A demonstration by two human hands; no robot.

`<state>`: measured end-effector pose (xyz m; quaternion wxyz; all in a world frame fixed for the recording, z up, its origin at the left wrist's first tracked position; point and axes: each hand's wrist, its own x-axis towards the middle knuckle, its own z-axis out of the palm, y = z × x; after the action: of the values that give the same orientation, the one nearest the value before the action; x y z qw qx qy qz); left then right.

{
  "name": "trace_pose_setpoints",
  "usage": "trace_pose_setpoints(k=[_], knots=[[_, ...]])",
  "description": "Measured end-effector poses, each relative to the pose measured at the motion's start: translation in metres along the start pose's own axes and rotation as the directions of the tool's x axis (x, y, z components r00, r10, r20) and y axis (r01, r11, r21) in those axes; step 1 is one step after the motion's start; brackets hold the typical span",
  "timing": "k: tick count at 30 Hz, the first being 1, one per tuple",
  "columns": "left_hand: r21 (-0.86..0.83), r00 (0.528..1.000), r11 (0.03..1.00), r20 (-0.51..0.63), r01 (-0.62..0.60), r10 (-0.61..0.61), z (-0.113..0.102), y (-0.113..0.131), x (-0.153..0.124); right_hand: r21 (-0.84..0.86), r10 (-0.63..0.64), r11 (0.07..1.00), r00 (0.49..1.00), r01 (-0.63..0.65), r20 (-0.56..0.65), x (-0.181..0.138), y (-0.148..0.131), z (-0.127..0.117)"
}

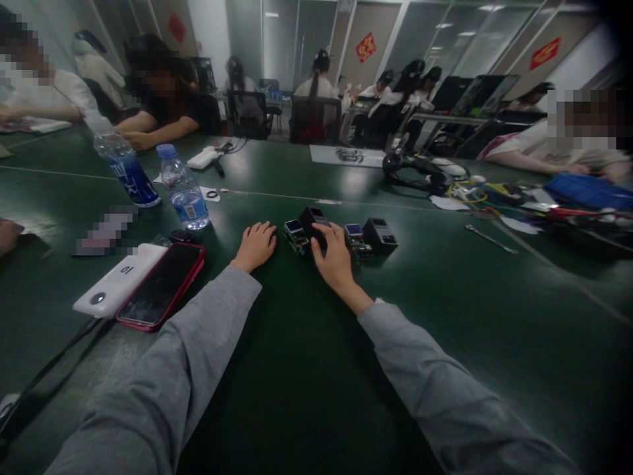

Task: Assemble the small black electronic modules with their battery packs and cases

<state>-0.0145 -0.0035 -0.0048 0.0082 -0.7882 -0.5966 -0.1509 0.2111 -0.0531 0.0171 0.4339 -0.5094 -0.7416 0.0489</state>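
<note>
My right hand [337, 260] is closed around a black box-shaped module [311, 216], with the thumb at its near side and the fingers over its top. A small green circuit board [296, 242] with a little screen lies against that module's left side. To the right of my hand is a second circuit board [361, 248] with a similar screen, next to another black module [381, 236]. My left hand [255, 246] rests flat on the table, fingers stretched out, a short gap left of the first board. It holds nothing.
A phone [163, 284], a white power bank [119, 280] and two bottles, one a clear water bottle [184, 191], stand or lie to the left. A wrench [490, 239] and tangled cables [469, 191] lie right. Several people sit around.
</note>
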Motion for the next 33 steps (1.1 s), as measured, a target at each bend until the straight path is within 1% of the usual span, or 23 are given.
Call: trace_pose_setpoints(k=[8, 13, 16, 22, 29, 33], knots=[[-0.014, 1.0, 1.0, -0.004, 0.008, -0.008, 0.001, 0.0, 0.0, -0.015, 0.064, 0.998, 0.998, -0.064, -0.014, 0.001, 0.002, 0.0], [-0.008, 1.0, 1.0, -0.002, 0.007, -0.007, -0.002, 0.003, -0.001, -0.015, 0.074, 0.997, 0.997, -0.074, -0.038, 0.002, 0.004, 0.001], [-0.005, 1.0, 1.0, -0.002, 0.008, -0.008, -0.004, 0.004, -0.002, 0.015, 0.081, 0.997, 0.996, -0.081, -0.046, 0.002, 0.008, 0.002], [-0.002, 1.0, 1.0, -0.002, 0.006, -0.006, -0.005, 0.005, -0.003, 0.016, 0.134, 0.991, 0.991, -0.134, -0.003, 0.002, 0.015, 0.004], [-0.016, 1.0, 1.0, -0.007, 0.004, -0.004, -0.003, 0.003, -0.001, -0.028, 0.103, 0.994, 0.994, -0.102, 0.043, 0.001, 0.015, 0.004], [-0.017, 1.0, 1.0, -0.01, 0.009, -0.009, -0.001, 0.002, -0.001, -0.06, 0.075, 0.996, 0.996, -0.073, 0.048, 0.001, 0.018, 0.005]])
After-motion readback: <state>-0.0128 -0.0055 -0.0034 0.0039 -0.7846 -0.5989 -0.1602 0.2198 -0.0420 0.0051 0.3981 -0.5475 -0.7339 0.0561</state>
